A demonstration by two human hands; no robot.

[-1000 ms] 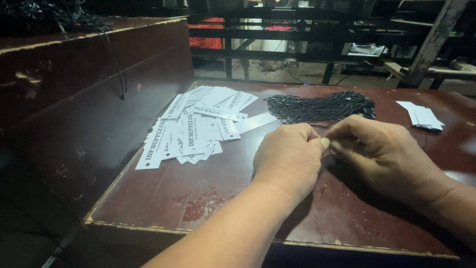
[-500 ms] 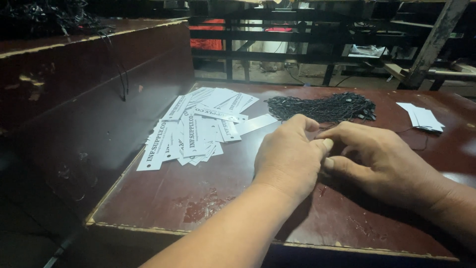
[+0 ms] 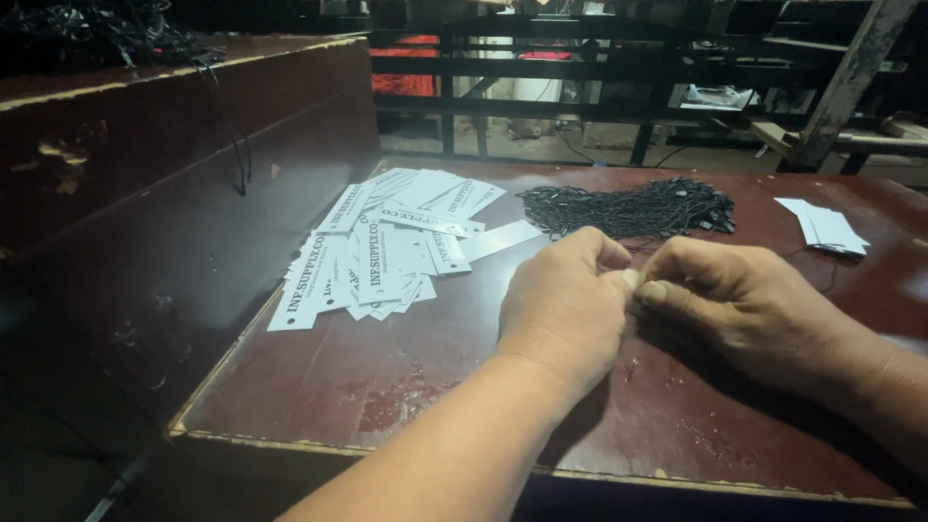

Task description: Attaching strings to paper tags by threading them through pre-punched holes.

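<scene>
A single head-worn camera looks forward and down, close over the dark red surface [image 3: 406,387]. Both hands meet near the picture's centre, the left hand [image 3: 565,309] nearer the lens than the right hand [image 3: 749,309]. Beyond the fingers [image 3: 667,290] the view reaches the far edge and a dark railing [image 3: 580,68].

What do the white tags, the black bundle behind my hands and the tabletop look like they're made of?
White tags: flat, thin and matte, probably card or stiff paper. Black bundle: a tangle of thin strands, likely cord or plastic loops; too fine to tell. Tabletop: dark red glossy coating, chipped in patches, over what may be wood.
</scene>
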